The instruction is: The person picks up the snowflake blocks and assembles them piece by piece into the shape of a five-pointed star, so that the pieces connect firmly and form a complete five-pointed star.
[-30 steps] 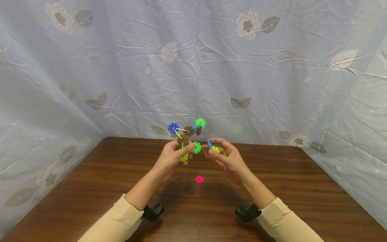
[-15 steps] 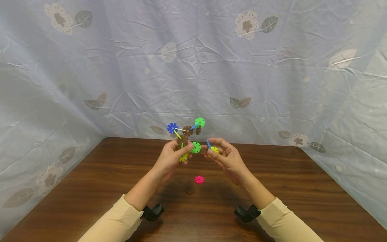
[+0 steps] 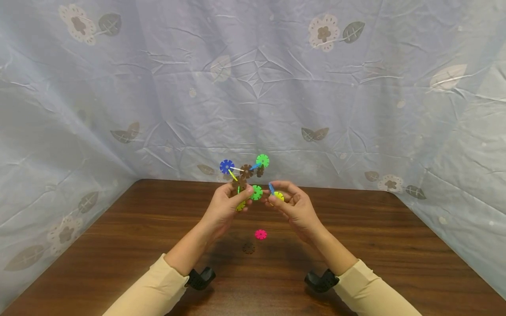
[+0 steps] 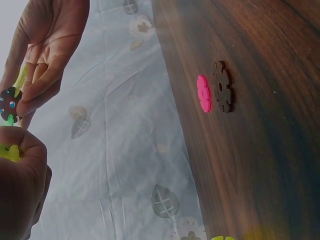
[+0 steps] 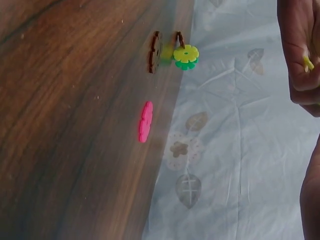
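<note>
Above the table my left hand (image 3: 225, 202) grips a chain of notched plastic discs by its lower part. Sticking up from it are a blue disc (image 3: 226, 166), a brown disc (image 3: 247, 171) and a bright green disc (image 3: 262, 160). Another green disc (image 3: 256, 192) juts out beside the thumb, toward the right hand. My right hand (image 3: 296, 207) pinches a yellow disc (image 3: 278, 196) with a light blue disc (image 3: 271, 188) next to it. Fingers hide parts of these discs, so how the right-hand ones join cannot be told.
On the wooden table (image 3: 158, 245) a pink disc (image 3: 261, 234) and a dark brown disc (image 3: 248, 248) lie below the hands. A patterned cloth (image 3: 257, 109) hangs behind and at both sides. Black wrist mounts (image 3: 200, 278) sit by both sleeves.
My right hand and its blue and yellow discs have shifted slightly left, toward the left hand. The left hand keeps its grip almost in place. The table discs have not moved.
</note>
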Motion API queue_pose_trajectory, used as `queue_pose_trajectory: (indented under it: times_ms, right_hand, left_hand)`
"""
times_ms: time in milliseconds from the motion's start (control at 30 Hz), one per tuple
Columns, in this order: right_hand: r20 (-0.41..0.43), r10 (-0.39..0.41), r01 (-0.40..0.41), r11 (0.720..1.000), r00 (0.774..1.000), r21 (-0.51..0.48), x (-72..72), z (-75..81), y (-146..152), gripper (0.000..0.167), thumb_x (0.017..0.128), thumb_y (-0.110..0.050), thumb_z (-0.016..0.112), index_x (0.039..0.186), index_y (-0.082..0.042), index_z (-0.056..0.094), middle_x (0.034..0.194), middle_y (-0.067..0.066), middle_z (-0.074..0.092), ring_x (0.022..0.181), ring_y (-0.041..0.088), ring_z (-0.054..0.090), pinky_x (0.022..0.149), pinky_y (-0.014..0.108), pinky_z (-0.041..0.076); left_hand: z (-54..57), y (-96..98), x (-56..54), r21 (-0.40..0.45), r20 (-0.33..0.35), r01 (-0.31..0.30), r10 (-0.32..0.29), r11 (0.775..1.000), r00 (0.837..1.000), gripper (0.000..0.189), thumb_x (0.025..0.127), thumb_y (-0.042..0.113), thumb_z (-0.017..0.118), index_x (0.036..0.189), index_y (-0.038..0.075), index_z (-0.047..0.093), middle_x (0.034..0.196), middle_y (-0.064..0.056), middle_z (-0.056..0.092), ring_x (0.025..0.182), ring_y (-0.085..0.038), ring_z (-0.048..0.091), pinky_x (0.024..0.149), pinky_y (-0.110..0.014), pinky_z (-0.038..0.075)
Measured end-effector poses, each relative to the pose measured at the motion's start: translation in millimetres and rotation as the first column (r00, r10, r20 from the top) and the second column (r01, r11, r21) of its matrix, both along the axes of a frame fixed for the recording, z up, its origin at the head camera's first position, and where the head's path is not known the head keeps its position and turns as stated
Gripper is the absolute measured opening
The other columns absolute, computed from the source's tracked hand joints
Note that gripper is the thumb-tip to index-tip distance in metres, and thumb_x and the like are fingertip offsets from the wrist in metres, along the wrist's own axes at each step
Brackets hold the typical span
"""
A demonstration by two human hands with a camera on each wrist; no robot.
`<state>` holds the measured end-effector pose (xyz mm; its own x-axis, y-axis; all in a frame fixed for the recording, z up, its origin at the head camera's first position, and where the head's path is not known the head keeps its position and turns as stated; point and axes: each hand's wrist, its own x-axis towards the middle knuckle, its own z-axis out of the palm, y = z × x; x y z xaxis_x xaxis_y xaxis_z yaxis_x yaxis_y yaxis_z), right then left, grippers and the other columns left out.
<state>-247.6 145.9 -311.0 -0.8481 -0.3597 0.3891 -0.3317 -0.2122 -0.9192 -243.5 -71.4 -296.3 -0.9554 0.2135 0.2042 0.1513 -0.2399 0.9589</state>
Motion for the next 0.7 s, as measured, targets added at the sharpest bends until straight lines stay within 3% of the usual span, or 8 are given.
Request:
queue_pose_trajectory:
  times_ms: [500, 700]
  right_hand:
    - [-0.026, 0.027, -0.027, 0.999, 0.999, 0.026, -0.1, -0.4, 1.6, 0.027, 0.103, -0.005, 0.065, 0.127, -0.017, 0.059, 0.112, -0.007, 0.079, 0.103, 0.011, 0.077, 0.095, 0.028, 0.061]
    - [-0.011, 0.004, -0.004, 0.999, 1.000, 0.036, 1.6, -2.4, -0.7, 0.030, 0.104, -0.007, 0.064, 0.132, -0.013, 0.056, 0.114, -0.009, 0.078, 0.105, 0.010, 0.077, 0.097, 0.027, 0.060]
  left_hand:
    - [-2.6, -1.3, -2.6, -0.008, 0.006, 0.032, -0.032, 0.999, 0.999, 0.003, 0.104, 0.007, 0.062, 0.105, 0.007, 0.064, 0.090, 0.008, 0.066, 0.078, -0.006, 0.062, 0.070, -0.018, 0.054]
    - [-3.1, 0.4, -2.5, 0.009, 0.016, 0.011, -0.011, 1.000, 1.000, 0.003, 0.103, 0.007, 0.062, 0.104, 0.007, 0.065, 0.087, 0.008, 0.065, 0.076, -0.006, 0.061, 0.069, -0.017, 0.052]
